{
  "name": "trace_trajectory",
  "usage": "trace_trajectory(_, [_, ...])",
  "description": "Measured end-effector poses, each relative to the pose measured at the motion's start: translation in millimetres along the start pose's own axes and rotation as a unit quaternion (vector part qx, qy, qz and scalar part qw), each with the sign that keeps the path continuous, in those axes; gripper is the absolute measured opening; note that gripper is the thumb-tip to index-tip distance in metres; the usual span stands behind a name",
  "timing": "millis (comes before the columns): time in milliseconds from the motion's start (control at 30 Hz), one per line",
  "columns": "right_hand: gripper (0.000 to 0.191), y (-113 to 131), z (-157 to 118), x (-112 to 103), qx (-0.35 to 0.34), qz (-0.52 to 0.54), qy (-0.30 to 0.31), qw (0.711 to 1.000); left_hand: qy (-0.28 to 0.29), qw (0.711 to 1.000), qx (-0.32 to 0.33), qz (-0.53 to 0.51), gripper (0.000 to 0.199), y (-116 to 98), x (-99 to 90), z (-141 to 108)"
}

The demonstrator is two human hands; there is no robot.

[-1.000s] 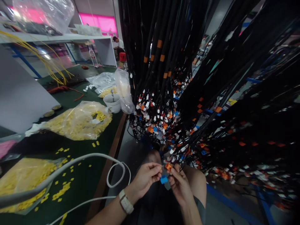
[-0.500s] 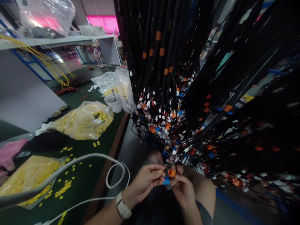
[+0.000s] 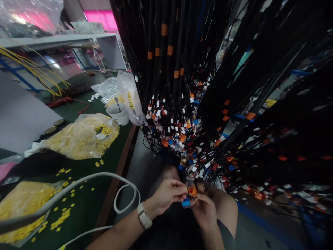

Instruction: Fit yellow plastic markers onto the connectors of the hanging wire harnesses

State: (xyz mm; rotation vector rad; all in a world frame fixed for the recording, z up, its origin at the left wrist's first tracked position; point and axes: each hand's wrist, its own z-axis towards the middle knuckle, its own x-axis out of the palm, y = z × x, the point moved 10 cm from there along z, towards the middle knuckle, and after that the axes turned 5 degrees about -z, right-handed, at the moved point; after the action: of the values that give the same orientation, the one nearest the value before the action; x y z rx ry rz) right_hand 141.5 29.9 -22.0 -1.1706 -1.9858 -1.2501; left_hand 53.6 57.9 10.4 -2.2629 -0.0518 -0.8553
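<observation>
Over my lap, my left hand (image 3: pixel 170 195), with a watch on its wrist, pinches a tiny yellow piece (image 3: pixel 186 188) between thumb and fingertips. The piece is close to the left side of an orange connector (image 3: pixel 192 191). My right hand (image 3: pixel 204 207) has its fingers closed on that orange connector, whose open face shows. Just below it, a blue connector (image 3: pixel 186 202) sits between the two hands. Whether the yellow piece touches the orange connector is too small to tell.
Dense black cable bundles (image 3: pixel 166 69) with white, orange and blue connectors hang ahead and right. On the green table (image 3: pixel 85 194) are bags of yellow pieces (image 3: pixel 78 137), scattered yellow pieces, a white cup (image 3: pixel 122 116) and a thick grey cable (image 3: pixel 85 176).
My left hand has moved slightly right, bringing the yellow piece closer to the orange connector. The view has shifted a little, so the table and cables appear further left.
</observation>
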Motion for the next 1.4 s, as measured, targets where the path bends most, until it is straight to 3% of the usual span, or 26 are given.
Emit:
trace_trajectory(100, [0.028, -3, 3, -1, 0.008, -0.002, -0.005, 1.000, 0.014, 1.000, 0.001, 0.007, 0.033, -4, 0.1, -2])
trace_trajectory(200, [0.029, -8, 4, 0, 0.020, -0.002, -0.022, 1.000, -0.013, 0.997, 0.027, 0.070, 0.032, -13, -6.0, -4])
trace_trajectory(367, [0.028, -12, 3, 13, 0.020, -0.004, -0.006, 1.000, -0.003, 0.981, 0.080, 0.176, 0.027, -29, -1.4, -7])
trace_trajectory(567, [0.025, -13, 2, 14, 0.014, -0.031, -0.015, 0.999, -0.002, 0.951, 0.097, 0.294, 0.020, -36, 1.6, -9])
trace_trajectory(1000, [0.028, -10, 1, 14, 0.018, -0.061, -0.025, 0.998, -0.010, 0.932, 0.105, 0.346, 0.017, -45, 4.6, -15])
trace_trajectory(1400, [0.030, -5, 2, 13, 0.002, -0.103, -0.028, 0.994, -0.017, 0.956, 0.071, 0.283, 0.029, -35, -4.4, -8])
